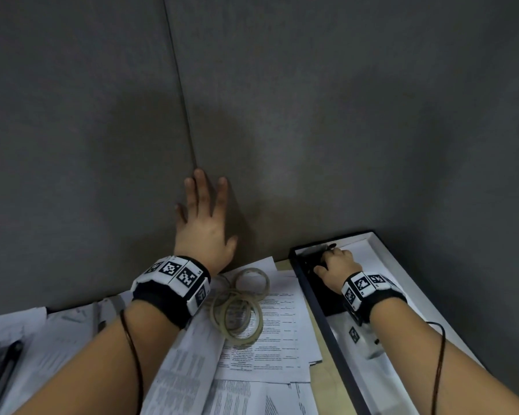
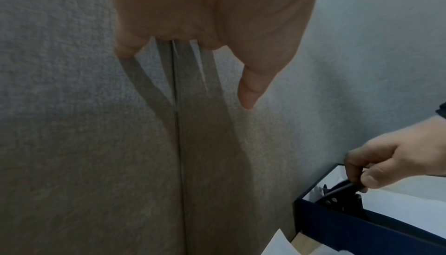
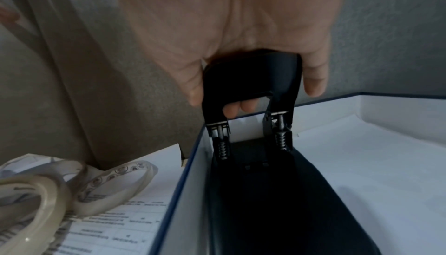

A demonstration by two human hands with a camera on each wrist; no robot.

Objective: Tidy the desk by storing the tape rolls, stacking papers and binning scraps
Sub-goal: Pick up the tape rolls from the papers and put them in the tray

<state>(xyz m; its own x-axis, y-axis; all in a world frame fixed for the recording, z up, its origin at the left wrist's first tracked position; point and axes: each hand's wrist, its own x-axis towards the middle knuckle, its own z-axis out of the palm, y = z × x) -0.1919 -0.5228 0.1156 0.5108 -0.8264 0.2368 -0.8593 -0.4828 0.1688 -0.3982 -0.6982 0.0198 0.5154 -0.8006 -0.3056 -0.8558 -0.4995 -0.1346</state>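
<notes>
A grey felt-covered partition (image 1: 312,100) is filling most of the head view, two panels meeting at a thin vertical seam (image 1: 180,85), with another panel turning the corner at the right. Below it a pale wood desk (image 1: 327,381) is showing only in narrow strips, since printed papers (image 1: 270,333) are lying spread and overlapping across it; their text is too small and blurred to read. Four or so thin, nearly spent clear tape rolls (image 1: 240,307) are lying in a loose overlapping pile on those papers, just beside the left wrist; the inner core of one is carrying a repeated round printed mark in the right wrist view, not legible. The left hand (image 1: 204,223) is resting flat against the partition beside the seam, fingers straight and spread, holding nothing. At the right a shallow dark-walled box (image 1: 318,298) with a white lining is sitting on the desk against the partition. The right hand (image 1: 336,265) is reaching into it, fingers and thumb curled round the handle of a black two-hole punch (image 3: 253,95) whose base is standing in the box. Both wrists are wearing bands with black-and-white square markers. Dark objects at the far left edge are too blurred to name.
</notes>
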